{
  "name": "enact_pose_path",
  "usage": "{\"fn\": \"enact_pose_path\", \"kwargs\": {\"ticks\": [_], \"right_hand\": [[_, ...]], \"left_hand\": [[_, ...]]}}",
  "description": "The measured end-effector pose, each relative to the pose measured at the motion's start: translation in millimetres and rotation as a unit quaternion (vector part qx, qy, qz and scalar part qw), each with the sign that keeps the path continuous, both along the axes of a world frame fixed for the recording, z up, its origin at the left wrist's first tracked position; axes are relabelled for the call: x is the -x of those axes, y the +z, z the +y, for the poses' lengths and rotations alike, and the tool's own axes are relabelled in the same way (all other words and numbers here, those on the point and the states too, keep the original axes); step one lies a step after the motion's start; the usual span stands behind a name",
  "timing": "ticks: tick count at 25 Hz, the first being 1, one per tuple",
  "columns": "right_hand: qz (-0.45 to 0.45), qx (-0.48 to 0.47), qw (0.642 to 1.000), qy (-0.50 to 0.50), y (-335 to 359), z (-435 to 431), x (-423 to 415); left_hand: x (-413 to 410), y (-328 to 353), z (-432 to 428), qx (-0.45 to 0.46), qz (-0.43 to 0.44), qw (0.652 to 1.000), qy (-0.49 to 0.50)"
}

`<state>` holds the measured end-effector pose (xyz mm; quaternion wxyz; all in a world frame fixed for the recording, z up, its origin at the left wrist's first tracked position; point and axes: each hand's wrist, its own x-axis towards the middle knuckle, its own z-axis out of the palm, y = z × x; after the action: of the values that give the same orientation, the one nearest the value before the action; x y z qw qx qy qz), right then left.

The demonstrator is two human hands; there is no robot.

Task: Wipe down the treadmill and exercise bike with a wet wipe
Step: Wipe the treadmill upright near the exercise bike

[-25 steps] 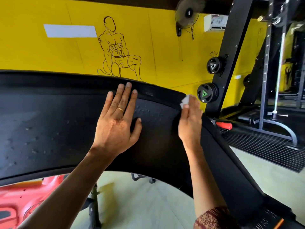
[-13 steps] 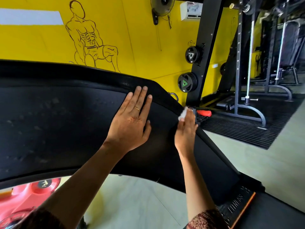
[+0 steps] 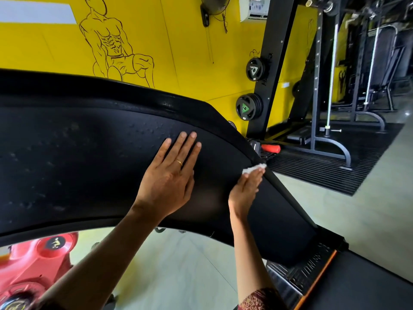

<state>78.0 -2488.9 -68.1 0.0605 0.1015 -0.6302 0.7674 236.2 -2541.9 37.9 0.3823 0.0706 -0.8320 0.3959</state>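
Note:
A broad black curved treadmill panel [image 3: 78,166] fills the left and middle of the head view. My left hand [image 3: 169,175] lies flat on it with straight fingers and a ring on one finger. To its right, my right hand [image 3: 245,189] presses a small white wet wipe [image 3: 253,170] against the panel's right rim with straight fingers. The wipe pokes out past the fingertips. A red exercise bike [image 3: 33,260] shows at the lower left under the panel.
A yellow wall [image 3: 178,52] with a line drawing stands behind. A black rack with weight plates [image 3: 249,106] and a squat frame [image 3: 330,108] stand at the right on a black floor mat [image 3: 324,171]. The treadmill deck with an orange stripe [image 3: 317,278] lies at the lower right.
My right hand has slid the wipe down and to the right along the panel's rim. My left hand has shifted the same way, staying flat on the panel.

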Motion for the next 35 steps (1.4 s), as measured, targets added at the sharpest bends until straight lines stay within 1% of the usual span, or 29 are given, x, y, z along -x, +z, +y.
{"fn": "enact_pose_path", "kwargs": {"ticks": [1, 2, 3, 5, 6, 7, 8, 9, 10, 11, 12, 13, 14, 16, 17, 18, 20, 21, 22, 23, 26, 27, 28, 30, 31, 32, 33, 34, 35], "right_hand": [[-0.043, -0.001, 0.999, 0.016, 1, -2, -7], [-0.012, 0.016, 1.0, 0.02, 10, -6, -18], [0.073, 0.042, 0.996, 0.02, 24, -9, -34], [0.28, 0.046, 0.958, 0.049, 44, -15, -69], [0.349, 0.033, 0.935, 0.057, 39, -18, -75], [0.371, 0.026, 0.927, 0.042, 26, -21, -75], [0.341, 0.024, 0.94, 0.004, 7, -25, -71], [0.253, 0.031, 0.966, -0.033, -14, -25, -66], [0.128, 0.048, 0.99, -0.046, -29, -22, -66], [0.023, 0.057, 0.997, -0.035, -35, -20, -72], [-0.022, 0.059, 0.998, -0.011, -34, -21, -82], [0.012, 0.057, 0.998, 0.004, -23, -24, -96], [0.1, 0.055, 0.993, 0.009, -11, -26, -111], [0.271, 0.02, 0.962, 0.014, -4, -31, -130], [0.297, 0.004, 0.955, 0.003, -11, -32, -128], [0.268, -0.005, 0.963, -0.017, -26, -32, -121], [0.068, 0.005, 0.997, -0.021, -60, -26, -111], [-0.014, 0.006, 1.0, -0.002, -70, -22, -112], [-0.037, 0.012, 0.999, 0.02, -71, -20, -121], [-0.008, 0.015, 0.999, 0.028, -65, -22, -133], [0.177, -0.003, 0.984, 0.035, -51, -31, -172], [0.194, -0.015, 0.98, 0.027, -57, -31, -173], [0.169, -0.016, 0.985, 0.015, -64, -29, -167], [0.025, -0.008, 1.0, 0.018, -77, -23, -150], [-0.034, -0.007, 0.999, 0.029, -79, -21, -146], [-0.052, -0.003, 0.998, 0.04, -73, -20, -149], [-0.032, 0.01, 0.998, 0.044, -62, -22, -160], [0.021, 0.02, 0.999, 0.046, -47, -26, -177], [0.1, 0.021, 0.993, 0.054, -33, -31, -198]], "left_hand": [[-5, -5, -1, 0.003, -0.005, 1.0, 0.0], [-9, -8, -2, 0.001, -0.005, 1.0, -0.003], [-13, -11, -2, -0.005, -0.001, 1.0, -0.007], [-24, -13, -3, -0.02, 0.023, 0.999, -0.015], [-32, -13, -3, -0.025, 0.035, 0.999, -0.016], [-41, -14, -4, -0.029, 0.041, 0.999, -0.014], [-49, -15, -5, -0.03, 0.045, 0.998, -0.013], [-57, -16, -6, -0.031, 0.047, 0.998, -0.012], [-64, -18, -7, -0.031, 0.046, 0.998, -0.008], [-69, -19, -7, -0.031, 0.044, 0.999, -0.005], [-71, -21, -8, -0.033, 0.043, 0.999, -0.004], [-72, -23, -9, -0.035, 0.045, 0.998, -0.004], [-73, -25, -9, -0.038, 0.047, 0.998, -0.004], [-73, -28, -8, -0.042, 0.052, 0.998, -0.006], [-75, -30, -8, -0.044, 0.055, 0.997, -0.007], [-77, -32, -7, -0.047, 0.058, 0.997, -0.006], [-86, -37, -8, -0.051, 0.061, 0.997, -0.003], [-90, -39, -8, -0.051, 0.061, 0.997, -0.002], [-94, -41, -8, -0.052, 0.06, 0.997, -0.001], [-95, -42, -8, -0.053, 0.059, 0.997, -0.001], [-98, -43, -9, -0.059, 0.065, 0.996, -0.002], [-101, -44, -9, -0.061, 0.069, 0.996, -0.001], [-106, -45, -9, -0.063, 0.073, 0.995, 0.001], [-117, -45, -11, -0.063, 0.078, 0.995, 0.007], [-123, -45, -12, -0.06, 0.078, 0.995, 0.009], [-127, -45, -14, -0.056, 0.078, 0.995, 0.012], [-129, -45, -14, -0.055, 0.081, 0.995, 0.014], [-130, -45, -15, -0.055, 0.085, 0.995, 0.017], [-132, -45, -14, -0.056, 0.09, 0.994, 0.02]]}}
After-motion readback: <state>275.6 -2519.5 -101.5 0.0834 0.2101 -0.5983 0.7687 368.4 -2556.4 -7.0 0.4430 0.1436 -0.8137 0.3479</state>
